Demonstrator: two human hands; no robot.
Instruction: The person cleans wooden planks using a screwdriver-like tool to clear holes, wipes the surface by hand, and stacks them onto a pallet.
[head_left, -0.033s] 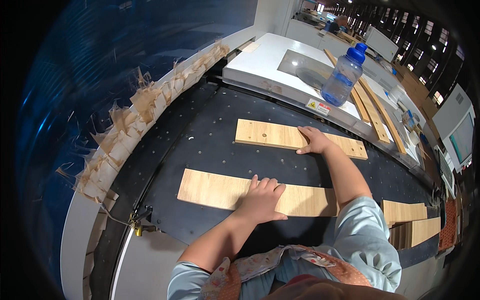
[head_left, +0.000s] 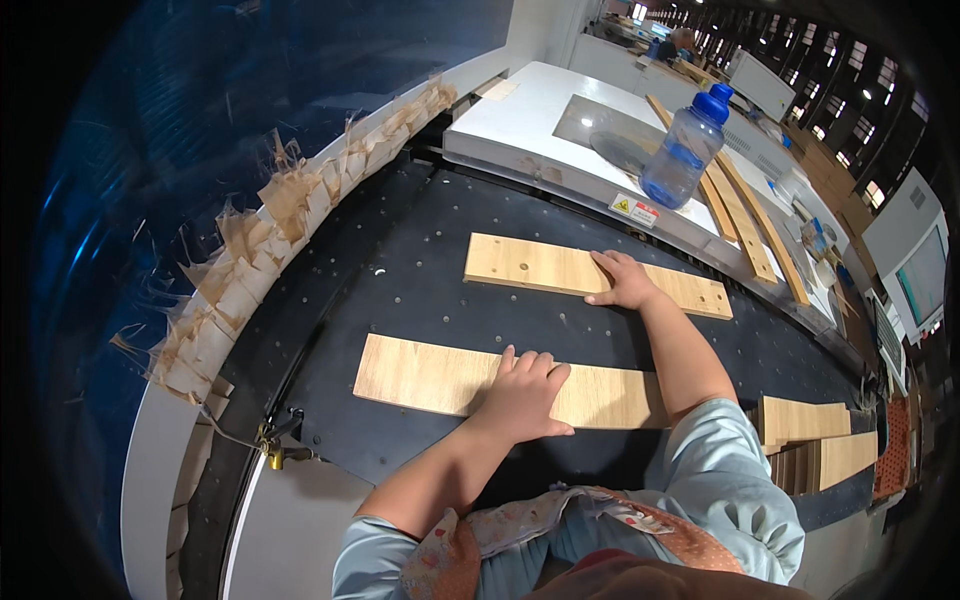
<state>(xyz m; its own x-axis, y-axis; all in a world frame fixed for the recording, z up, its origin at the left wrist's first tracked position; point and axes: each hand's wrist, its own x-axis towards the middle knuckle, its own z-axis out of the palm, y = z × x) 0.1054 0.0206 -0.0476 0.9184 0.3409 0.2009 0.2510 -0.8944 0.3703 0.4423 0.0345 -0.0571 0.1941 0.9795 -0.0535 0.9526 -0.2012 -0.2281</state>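
Two pale, wood-grained boards are under the person's hands, and the likeliest trouble, to my eye, is one of them turning askew on the flat black tabletop dotted with small round spots. An uneven push could cause that, since each is held at only one place along its length. The right forearm could also nudge the nearer plank, whose right end it overlaps from where I stand; whether they touch, I can't tell.

The right hand is clamped across the farther long, narrow board with round holes near its ends, a little right of its middle, thumb at the near edge and fingers at the far one. Directly beneath the left hand lies the nearer long, plain board; the hand grips it around its middle, fingertips at the far edge, thumb by the near one. How hard either presses, I can't tell.

A stack of short pale boards sits to the right, apart from both hands.
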